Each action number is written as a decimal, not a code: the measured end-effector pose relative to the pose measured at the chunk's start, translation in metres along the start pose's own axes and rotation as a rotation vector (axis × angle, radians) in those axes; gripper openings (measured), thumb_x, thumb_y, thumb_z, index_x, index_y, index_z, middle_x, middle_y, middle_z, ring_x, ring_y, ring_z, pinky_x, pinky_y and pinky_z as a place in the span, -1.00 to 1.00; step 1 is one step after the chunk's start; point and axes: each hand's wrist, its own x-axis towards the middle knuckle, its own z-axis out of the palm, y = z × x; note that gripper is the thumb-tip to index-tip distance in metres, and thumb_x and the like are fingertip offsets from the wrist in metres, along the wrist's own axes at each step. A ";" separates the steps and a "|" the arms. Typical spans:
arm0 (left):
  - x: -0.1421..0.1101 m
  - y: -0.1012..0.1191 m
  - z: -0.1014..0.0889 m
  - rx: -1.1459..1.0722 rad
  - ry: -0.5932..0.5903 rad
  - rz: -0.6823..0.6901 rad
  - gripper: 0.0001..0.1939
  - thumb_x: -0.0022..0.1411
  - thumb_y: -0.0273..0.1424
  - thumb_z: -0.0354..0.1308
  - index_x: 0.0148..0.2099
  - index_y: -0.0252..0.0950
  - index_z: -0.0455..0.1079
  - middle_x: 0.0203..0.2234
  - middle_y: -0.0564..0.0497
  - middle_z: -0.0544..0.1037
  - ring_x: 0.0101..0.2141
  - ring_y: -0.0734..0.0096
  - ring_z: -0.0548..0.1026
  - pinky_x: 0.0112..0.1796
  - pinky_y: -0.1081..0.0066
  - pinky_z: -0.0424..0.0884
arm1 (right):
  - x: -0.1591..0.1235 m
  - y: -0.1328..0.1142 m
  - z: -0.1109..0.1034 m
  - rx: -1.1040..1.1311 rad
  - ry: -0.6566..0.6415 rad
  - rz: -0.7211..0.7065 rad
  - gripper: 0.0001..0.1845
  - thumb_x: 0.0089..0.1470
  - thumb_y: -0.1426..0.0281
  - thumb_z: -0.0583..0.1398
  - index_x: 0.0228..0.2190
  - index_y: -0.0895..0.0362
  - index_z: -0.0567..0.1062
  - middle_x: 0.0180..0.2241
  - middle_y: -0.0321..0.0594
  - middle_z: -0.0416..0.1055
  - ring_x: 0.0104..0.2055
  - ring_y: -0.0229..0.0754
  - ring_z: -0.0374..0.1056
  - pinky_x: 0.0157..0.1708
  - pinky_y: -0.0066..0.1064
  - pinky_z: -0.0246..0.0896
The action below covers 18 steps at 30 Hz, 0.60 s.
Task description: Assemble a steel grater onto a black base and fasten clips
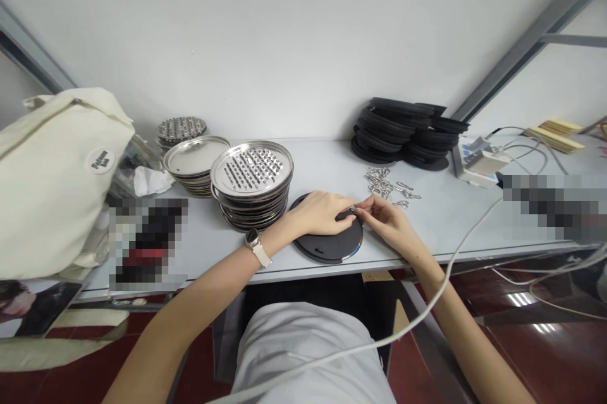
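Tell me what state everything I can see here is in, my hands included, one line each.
Left hand: resting on the black disc
Right hand: fingertips at the disc's edge
Black disc: lying flat
Front grater stack: piled up, top one flat
Black stacks: piled unevenly
Metal clips: loose, scattered
Power strip: plugged into
White cable: slack
Watch: worn on the left wrist
White bag: upright

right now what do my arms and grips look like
Your left grip and right grip are ungloved. No sleeve shows on either forearm. The left wrist wears a watch with a dark face and a cream strap; nothing visible is worn on the right.
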 end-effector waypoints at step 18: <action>0.000 0.000 0.001 0.018 -0.005 -0.010 -0.76 0.31 -0.25 -0.07 -0.20 -0.24 0.35 -0.34 0.02 0.57 -0.36 0.30 0.52 -0.42 0.40 0.23 | 0.002 -0.005 0.007 -0.424 0.004 -0.041 -0.70 0.22 0.31 0.00 -0.55 0.09 0.18 -0.63 -0.39 0.11 -0.56 -0.28 0.07 -0.52 -0.43 -0.02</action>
